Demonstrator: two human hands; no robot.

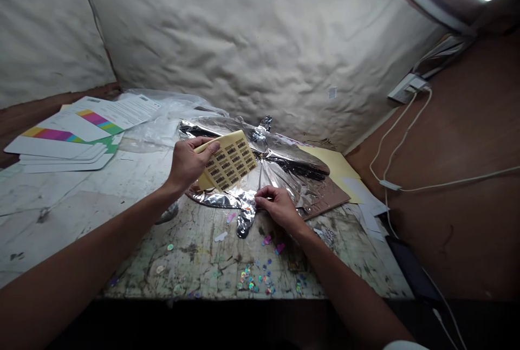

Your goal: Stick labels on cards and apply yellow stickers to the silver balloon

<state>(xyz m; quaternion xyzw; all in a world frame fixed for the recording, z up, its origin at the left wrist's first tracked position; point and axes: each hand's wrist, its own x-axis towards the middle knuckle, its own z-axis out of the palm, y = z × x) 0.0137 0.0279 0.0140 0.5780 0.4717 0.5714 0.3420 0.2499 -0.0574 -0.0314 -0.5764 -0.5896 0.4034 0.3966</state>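
My left hand is closed on a folded yellow sheet of barcode stickers, thumb on top, raised and tilted above the foil. Rows of black printed labels face me. Under it lies a crumpled, shiny silver foil piece, which looks like a flat foil balloon with a narrow tab at its near and far ends. My right hand is closed in a pinch beside the near foil tab. What its fingertips hold, if anything, is too small to make out.
White cards with rainbow stripes lie at the left, near clear plastic wrap. Shiny sequins dot the table's front edge. A brown board and yellow paper lie right. White cables and a dark phone are at far right.
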